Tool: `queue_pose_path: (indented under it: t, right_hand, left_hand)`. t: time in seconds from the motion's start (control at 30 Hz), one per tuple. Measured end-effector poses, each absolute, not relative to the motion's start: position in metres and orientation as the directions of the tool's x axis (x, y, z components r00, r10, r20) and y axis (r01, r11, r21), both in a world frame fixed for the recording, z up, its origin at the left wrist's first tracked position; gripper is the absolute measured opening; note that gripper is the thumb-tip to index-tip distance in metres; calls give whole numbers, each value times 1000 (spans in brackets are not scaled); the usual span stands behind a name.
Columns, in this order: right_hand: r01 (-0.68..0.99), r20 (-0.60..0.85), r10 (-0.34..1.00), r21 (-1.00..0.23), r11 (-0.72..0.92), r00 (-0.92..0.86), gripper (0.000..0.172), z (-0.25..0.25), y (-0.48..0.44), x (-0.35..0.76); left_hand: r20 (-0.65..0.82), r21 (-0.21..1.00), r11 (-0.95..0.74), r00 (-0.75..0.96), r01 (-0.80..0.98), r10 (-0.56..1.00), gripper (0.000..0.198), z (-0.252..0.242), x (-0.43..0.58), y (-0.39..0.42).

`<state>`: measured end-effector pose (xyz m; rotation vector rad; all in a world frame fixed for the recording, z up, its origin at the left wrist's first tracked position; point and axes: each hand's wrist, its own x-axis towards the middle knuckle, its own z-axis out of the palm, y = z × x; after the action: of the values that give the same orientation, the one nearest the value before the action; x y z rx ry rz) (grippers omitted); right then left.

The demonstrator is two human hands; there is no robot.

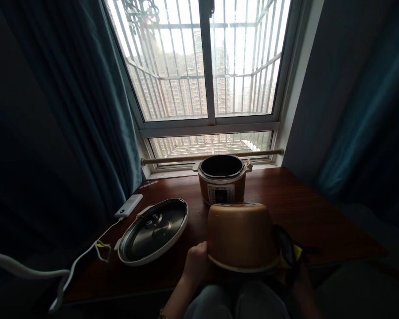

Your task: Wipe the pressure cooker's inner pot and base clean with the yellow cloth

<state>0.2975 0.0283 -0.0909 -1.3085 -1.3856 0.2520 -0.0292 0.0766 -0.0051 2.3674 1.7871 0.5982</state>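
A golden inner pot (pixel 242 235) of an electric cooker is turned upside down near the table's front edge, its base up and its rim low. My left hand (pixel 197 261) is closed on the pot's left rim. At the pot's right side, my right hand (pixel 299 277) is dim and partly hidden, with a black and yellow thing (pixel 291 250) pressed against the pot; its kind is blurred. Behind the pot stands the electric cooker (pixel 222 179), uncovered, with a dark interior and a front control panel. Left of the pot lies the cooker's lid (pixel 153 235), its dark underside showing.
A white power strip (pixel 129 205) lies at the table's left edge, its white cable (pixel 83 252) running off to the left. A barred window (pixel 209 79) and a horizontal rod (pixel 179 159) are behind the wooden table (pixel 295 199). Blue curtains (pixel 83 88) hang on both sides.
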Motion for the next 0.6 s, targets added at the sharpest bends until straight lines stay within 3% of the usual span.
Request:
queue_pose_path:
  t: [0.17,0.27,0.47,0.6]
  right_hand:
    - [664,577,756,-700,264,308,36,-67,40,269]
    - [727,599,757,-638,256,259,28,-60,45,274]
    - [870,753,627,-431,240,200,33,4,49,300]
    - [944,809,584,-237,231,60,32,79,67,327]
  left_hand:
    - [204,263,-258,208,930,957,16,-4,-26,74]
    - [236,299,-254,187,920,954,16,-2,-22,70]
    - [213,569,-247,150,784,966,25,13,12,62]
    - [-8,834,-80,157,546,988,32,25,62,59]
